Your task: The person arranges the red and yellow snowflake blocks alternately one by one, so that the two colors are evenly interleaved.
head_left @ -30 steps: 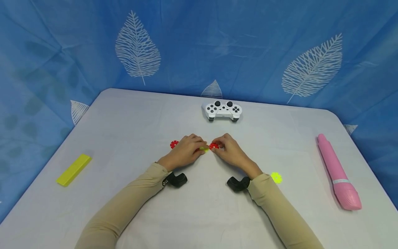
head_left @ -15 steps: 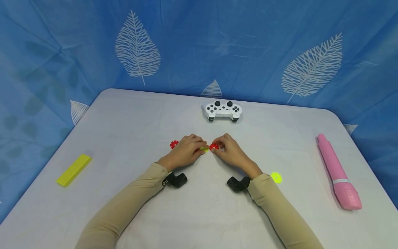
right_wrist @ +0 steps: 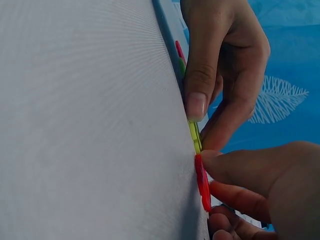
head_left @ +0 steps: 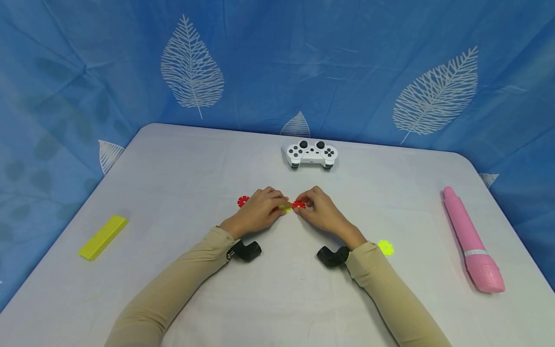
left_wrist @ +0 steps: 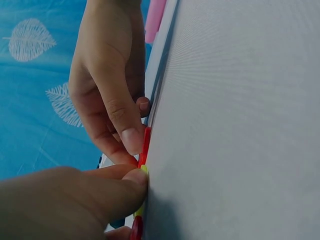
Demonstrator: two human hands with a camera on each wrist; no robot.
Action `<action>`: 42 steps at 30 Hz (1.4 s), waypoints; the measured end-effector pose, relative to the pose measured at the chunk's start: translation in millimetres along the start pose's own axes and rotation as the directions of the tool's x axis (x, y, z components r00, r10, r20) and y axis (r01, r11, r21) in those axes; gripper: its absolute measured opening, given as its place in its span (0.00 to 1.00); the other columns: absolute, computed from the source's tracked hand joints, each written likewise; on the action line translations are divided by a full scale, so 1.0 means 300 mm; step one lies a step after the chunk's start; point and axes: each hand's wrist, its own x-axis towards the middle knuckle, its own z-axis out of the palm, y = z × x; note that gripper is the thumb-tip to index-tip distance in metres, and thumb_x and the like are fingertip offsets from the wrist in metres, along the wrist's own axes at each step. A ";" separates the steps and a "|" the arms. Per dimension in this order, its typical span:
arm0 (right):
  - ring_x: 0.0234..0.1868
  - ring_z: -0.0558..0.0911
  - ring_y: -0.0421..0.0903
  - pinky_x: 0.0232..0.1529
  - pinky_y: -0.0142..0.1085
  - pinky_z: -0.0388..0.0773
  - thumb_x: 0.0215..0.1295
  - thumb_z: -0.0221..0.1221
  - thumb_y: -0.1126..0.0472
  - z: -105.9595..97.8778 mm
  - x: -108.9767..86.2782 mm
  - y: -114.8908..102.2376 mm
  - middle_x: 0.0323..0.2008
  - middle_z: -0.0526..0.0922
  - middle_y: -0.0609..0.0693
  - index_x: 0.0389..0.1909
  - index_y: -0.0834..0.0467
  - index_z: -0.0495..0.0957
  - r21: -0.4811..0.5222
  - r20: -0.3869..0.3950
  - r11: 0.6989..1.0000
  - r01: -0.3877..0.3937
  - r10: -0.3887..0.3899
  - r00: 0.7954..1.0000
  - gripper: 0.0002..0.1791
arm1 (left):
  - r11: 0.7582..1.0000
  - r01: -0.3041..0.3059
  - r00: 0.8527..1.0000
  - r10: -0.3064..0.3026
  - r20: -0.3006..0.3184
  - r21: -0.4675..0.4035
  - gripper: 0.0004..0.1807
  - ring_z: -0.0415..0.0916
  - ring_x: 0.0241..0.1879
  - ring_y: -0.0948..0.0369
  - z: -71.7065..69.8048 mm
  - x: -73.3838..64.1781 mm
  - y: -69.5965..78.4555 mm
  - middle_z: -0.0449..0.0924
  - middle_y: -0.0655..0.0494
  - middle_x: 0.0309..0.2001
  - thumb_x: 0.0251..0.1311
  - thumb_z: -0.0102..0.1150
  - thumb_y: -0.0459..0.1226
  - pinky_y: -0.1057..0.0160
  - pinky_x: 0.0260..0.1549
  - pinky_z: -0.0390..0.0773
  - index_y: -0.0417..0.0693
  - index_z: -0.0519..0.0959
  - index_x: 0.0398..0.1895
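Observation:
Two small notched plastic discs, one yellow (head_left: 286,208) and one red (head_left: 298,205), meet edge to edge near the table's middle. My left hand (head_left: 257,212) pinches the yellow disc and covers much of it. The red disc is held between the thumb and fingers of my right hand (head_left: 322,212). In the right wrist view, the red disc (right_wrist: 203,182) lies in line with the yellow one (right_wrist: 194,135), close over the tabletop. Past my left hand, a second red disc (head_left: 243,201) shows, with a green piece (right_wrist: 182,66) beside it in the right wrist view.
A loose yellow disc (head_left: 385,247) lies beside the right sleeve. A white game controller (head_left: 310,154) sits behind the hands. A yellow bar-shaped piece (head_left: 103,237) is at the left, and a folded pink umbrella (head_left: 471,241) at the right. A blue leaf-print curtain (head_left: 277,62) hangs behind the table.

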 end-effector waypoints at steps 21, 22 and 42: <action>0.41 0.78 0.48 0.44 0.42 0.75 0.63 0.53 0.58 -0.078 -0.080 0.018 0.41 0.78 0.54 0.49 0.58 0.75 0.047 -0.045 0.995 -0.086 0.088 0.995 0.15 | 0.998 0.054 0.995 -0.055 0.079 0.007 0.24 0.69 0.50 0.58 -0.004 0.012 0.016 0.76 0.56 0.51 0.57 0.58 0.43 0.57 0.48 0.69 0.55 0.71 0.58; 0.41 0.78 0.48 0.44 0.42 0.75 0.63 0.54 0.58 -0.084 -0.089 0.022 0.41 0.78 0.54 0.49 0.58 0.75 0.043 -0.051 0.995 -0.085 0.087 0.995 0.15 | 0.998 0.060 0.995 -0.060 0.082 0.006 0.24 0.69 0.50 0.58 -0.004 0.013 0.018 0.75 0.56 0.52 0.57 0.58 0.44 0.56 0.49 0.69 0.56 0.70 0.58; 0.37 0.77 0.43 0.38 0.34 0.73 0.62 0.55 0.57 -0.170 -0.281 0.103 0.37 0.80 0.49 0.47 0.57 0.76 -0.039 -0.136 0.996 -0.082 0.076 0.988 0.14 | 1.000 0.005 0.993 -0.006 0.122 0.010 0.20 0.66 0.55 0.58 0.024 0.083 0.070 0.74 0.58 0.53 0.58 0.55 0.45 0.56 0.52 0.66 0.55 0.74 0.55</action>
